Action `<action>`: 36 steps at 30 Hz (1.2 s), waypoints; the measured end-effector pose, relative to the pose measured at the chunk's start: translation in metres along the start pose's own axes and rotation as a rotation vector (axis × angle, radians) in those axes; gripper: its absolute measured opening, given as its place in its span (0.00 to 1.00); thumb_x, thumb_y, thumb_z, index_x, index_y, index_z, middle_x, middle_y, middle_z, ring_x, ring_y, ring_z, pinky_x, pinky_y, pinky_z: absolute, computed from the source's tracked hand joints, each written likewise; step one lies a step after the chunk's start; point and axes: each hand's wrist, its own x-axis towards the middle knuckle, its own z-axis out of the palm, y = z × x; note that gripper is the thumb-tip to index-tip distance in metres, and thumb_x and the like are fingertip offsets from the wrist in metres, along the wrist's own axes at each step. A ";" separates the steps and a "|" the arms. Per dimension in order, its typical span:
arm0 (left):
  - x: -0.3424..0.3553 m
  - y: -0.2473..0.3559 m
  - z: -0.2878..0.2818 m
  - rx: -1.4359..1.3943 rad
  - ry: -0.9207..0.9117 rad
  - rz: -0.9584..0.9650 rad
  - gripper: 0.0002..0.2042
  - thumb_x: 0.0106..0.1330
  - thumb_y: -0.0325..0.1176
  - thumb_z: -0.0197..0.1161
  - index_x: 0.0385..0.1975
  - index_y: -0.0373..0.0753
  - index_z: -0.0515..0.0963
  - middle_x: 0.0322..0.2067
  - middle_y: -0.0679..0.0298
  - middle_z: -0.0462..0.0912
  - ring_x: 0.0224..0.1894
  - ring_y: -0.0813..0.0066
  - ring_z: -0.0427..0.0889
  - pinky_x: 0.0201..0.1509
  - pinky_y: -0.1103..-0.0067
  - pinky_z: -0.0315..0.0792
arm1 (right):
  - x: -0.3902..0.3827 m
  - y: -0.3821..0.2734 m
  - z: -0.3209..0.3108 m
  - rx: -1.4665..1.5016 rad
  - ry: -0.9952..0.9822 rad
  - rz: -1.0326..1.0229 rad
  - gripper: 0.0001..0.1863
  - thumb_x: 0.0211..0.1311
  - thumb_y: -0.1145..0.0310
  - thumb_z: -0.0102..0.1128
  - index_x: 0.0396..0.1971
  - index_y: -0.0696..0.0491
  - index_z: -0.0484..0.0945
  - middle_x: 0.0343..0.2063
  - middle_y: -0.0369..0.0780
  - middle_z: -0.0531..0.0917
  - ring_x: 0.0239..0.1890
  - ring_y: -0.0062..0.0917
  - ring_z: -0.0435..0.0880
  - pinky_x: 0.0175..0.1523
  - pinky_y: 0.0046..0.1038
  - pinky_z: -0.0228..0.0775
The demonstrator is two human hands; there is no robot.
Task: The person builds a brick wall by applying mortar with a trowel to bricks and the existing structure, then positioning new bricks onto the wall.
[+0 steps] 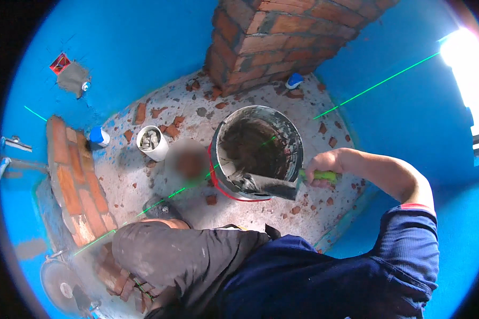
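My right hand point(323, 167) is closed around the green handle of a trowel point(274, 187). The trowel's dark, flat blade lies across the near rim of a large bucket point(298, 139), and grey mortar clings to its tip. Inside the bucket is dark, wet-looking mortar point(250, 146), low against caked walls. A red band or handle point(216, 183) runs round the bucket's left side. My left hand does not show. Just left of the bucket is a blurred brownish patch point(189, 162) that I cannot make out.
A small white tub point(157, 151) holds grey scraps. Brick chips litter the pale floor point(239, 215). A brick pillar point(277, 40) rises behind; low brickwork point(72, 175) stands left. Two blue-and-white pieces point(294, 81) stand by the walls. A green laser line point(378, 85) crosses the room.
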 end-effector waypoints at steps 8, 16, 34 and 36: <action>0.017 0.007 -0.013 -0.164 -0.193 -0.175 0.17 0.63 0.23 0.49 0.52 0.30 0.69 0.22 0.71 0.66 0.15 0.86 0.63 0.13 0.89 0.59 | 0.097 -0.062 -0.028 -1.226 0.596 0.019 0.12 0.51 0.63 0.54 0.19 0.54 0.80 0.18 0.40 0.82 0.19 0.27 0.81 0.26 0.33 0.73; -0.003 0.012 -0.014 -0.037 -0.125 -0.128 0.14 0.65 0.26 0.50 0.49 0.32 0.70 0.23 0.68 0.67 0.17 0.81 0.63 0.16 0.86 0.61 | 0.135 -0.084 0.028 -1.338 0.414 0.069 0.09 0.44 0.67 0.54 0.16 0.56 0.78 0.18 0.41 0.80 0.21 0.30 0.80 0.27 0.34 0.72; -0.015 0.001 -0.029 -0.201 -0.370 -0.266 0.03 0.69 0.26 0.49 0.32 0.36 0.66 0.21 0.69 0.63 0.18 0.82 0.62 0.26 0.82 0.65 | -0.015 -0.042 0.035 -0.492 0.547 -0.632 0.10 0.45 0.64 0.66 0.23 0.55 0.78 0.18 0.34 0.77 0.21 0.17 0.74 0.27 0.23 0.65; -0.030 -0.019 0.013 -0.092 -0.219 -0.221 0.05 0.69 0.26 0.49 0.29 0.37 0.65 0.22 0.69 0.64 0.18 0.82 0.63 0.27 0.82 0.65 | 0.001 -0.058 0.082 -0.386 0.380 -0.809 0.10 0.47 0.67 0.64 0.27 0.57 0.77 0.18 0.35 0.77 0.20 0.19 0.75 0.26 0.23 0.65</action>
